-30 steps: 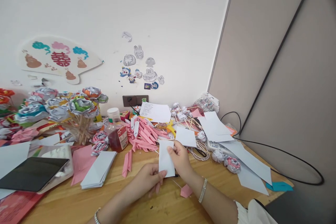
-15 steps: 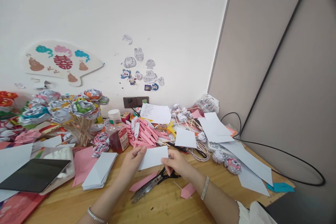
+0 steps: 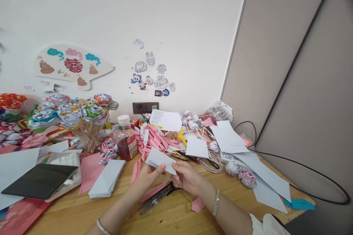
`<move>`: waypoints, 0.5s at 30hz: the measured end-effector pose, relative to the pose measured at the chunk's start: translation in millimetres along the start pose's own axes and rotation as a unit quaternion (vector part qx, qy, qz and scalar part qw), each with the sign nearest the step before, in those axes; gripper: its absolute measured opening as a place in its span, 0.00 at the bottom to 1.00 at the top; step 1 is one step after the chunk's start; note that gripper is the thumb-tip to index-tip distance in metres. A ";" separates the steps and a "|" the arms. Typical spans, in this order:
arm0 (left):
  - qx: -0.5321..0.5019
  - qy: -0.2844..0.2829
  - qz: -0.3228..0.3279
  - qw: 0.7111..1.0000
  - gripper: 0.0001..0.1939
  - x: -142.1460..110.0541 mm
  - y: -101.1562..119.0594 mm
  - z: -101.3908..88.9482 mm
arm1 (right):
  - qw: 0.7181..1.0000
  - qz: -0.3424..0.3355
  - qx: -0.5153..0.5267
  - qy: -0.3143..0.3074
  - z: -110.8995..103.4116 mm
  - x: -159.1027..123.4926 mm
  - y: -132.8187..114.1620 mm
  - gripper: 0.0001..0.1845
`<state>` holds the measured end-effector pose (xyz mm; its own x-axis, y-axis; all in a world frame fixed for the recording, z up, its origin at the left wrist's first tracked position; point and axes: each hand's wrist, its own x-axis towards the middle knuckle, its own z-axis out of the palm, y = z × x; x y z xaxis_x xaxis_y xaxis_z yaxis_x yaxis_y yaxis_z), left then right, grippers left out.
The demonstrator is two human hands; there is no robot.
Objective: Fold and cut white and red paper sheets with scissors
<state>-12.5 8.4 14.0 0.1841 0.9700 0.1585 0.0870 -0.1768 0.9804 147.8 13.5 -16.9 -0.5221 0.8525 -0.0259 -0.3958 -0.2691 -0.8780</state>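
A small white sheet of paper, bent upward along a crease, is held between my two hands above the table. My left hand grips its lower left part, the thumb lying near the middle. At the right end, my right hand pinches the paper with thumb and fingers. Below them lies a pair of scissors with dark handles, partly hidden by my right hand. Pink paper pieces rest beside the scissors. To the left is a stack of white paper strips.
Paper flowers on sticks stand at the left behind a black tablet. A bottle of reddish liquid is near a heap of folded pink strips. White sheets and a bead string lie at the right.
The white paper, held flat earlier, is now bent upward and tilted. Both hands have shifted slightly lower, and the left thumb has slid toward the paper's middle. The view has turned slightly left.
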 end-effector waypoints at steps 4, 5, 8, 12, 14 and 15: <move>0.035 0.048 0.020 0.998 0.20 2.9 -3.6 4.0 | 0.987 -0.007 -0.154 0.040 -0.2 3.4 8.8 0.22; 0.040 0.067 0.018 0.997 0.21 3.7 -3.6 3.8 | 0.974 -0.041 -0.208 0.073 -0.5 3.5 9.5 0.23; 0.072 0.102 0.010 0.992 0.21 5.4 -3.6 3.0 | 0.918 -0.157 -0.343 0.120 1.4 -0.2 7.9 0.22; 0.117 0.069 0.008 0.991 0.18 5.8 -5.1 3.6 | 0.852 -0.195 -0.471 0.120 7.7 -6.4 4.4 0.17; 0.106 0.068 -0.001 0.992 0.18 5.5 -4.6 3.5 | 0.831 -0.219 -0.491 0.142 7.9 -5.3 3.9 0.07; 0.093 0.073 -0.015 0.993 0.18 5.1 -3.7 2.7 | 0.842 -0.223 -0.468 0.152 6.6 -3.8 3.6 0.04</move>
<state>-9.2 13.6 10.9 0.0350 0.9868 0.1581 0.2717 -0.1616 0.9487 143.4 6.4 -16.8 -0.2063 0.8884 0.4101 0.3409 0.4581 -0.8209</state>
